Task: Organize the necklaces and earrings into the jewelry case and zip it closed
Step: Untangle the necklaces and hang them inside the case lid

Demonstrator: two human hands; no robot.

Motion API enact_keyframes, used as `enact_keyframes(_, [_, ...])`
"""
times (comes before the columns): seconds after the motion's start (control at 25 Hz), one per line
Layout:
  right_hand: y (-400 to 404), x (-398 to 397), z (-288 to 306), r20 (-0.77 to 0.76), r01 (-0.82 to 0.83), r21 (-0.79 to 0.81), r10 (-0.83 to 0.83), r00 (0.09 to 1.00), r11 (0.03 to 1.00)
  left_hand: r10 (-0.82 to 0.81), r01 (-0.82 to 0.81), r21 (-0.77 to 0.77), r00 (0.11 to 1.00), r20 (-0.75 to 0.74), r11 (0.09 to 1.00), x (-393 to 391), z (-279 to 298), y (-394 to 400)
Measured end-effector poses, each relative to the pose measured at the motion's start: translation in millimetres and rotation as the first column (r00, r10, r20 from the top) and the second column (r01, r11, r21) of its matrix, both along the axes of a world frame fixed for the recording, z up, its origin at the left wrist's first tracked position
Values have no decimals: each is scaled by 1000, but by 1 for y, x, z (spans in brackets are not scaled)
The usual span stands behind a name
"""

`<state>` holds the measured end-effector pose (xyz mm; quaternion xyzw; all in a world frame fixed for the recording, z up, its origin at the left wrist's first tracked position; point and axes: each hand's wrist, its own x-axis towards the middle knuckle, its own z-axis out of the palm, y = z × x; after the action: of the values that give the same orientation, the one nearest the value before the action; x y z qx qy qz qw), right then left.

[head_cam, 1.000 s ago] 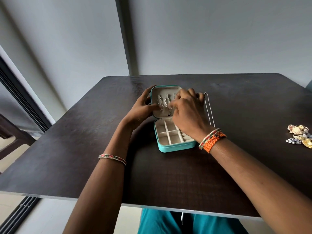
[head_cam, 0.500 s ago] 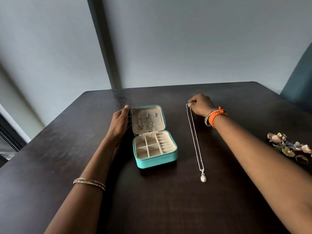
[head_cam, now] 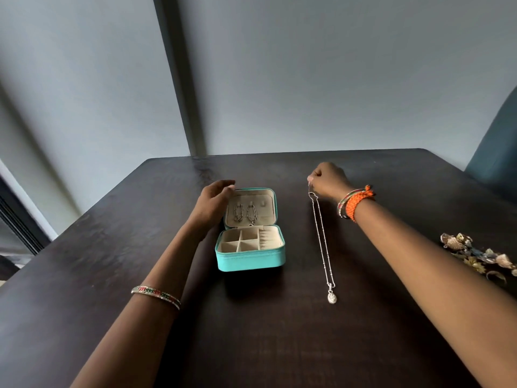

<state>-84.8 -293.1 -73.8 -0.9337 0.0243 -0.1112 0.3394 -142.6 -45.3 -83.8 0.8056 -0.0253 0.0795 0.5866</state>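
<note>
While the jewelry case (head_cam: pixel 250 249) stood open on the dark, matte wooden table (head_cam: pixel 112 247), its turquoise shell looked smooth and softly rounded at the corners, and its lining was a pale cream, velvety fabric. Its lid leaned back, nearly upright, with two long oval silver earrings (head_cam: pixel 245 212) hanging side by side on the inner panel. Below, the base was split into small square compartments on the left and a ribbed row of ring rolls on the right.

At the lid's left edge rested the left hand (head_cam: pixel 214 201), its fingers loosely curved against the upper corner; whether they truly gripped it could not be told. A thin beaded bangle (head_cam: pixel 155 295) circled that forearm.

Well apart to the right, the right hand (head_cam: pixel 330 179) was curled into a fist, pinching the top end of a fine silver chain necklace (head_cam: pixel 321 239). It lay stretched in a narrow doubled line toward the near side, ending in a small oval pendant (head_cam: pixel 331 297) flat on the wood. Braided orange wristbands (head_cam: pixel 356 203) wrapped that wrist.

Near the right edge lay a cluster of shell-like, gilded ornaments (head_cam: pixel 475 253).
</note>
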Motion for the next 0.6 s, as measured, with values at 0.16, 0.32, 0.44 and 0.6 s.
enact_keyframes(0.16, [-2,-51,48,-17,-113,447,135,991,887,-59,37,169,991,124,985,-9,25,-9])
enact_keyframes(0.32, [-2,-96,87,40,-232,553,253,967,800,-215,177,158,937,275,972,-38,67,-52])
enact_keyframes(0.44, [1,-128,108,96,-307,517,302,948,799,-350,333,110,904,246,937,-64,89,-83])
enact_keyframes(0.6, [5,-160,128,165,-350,476,309,937,807,-432,456,-119,883,182,882,-89,102,-93])
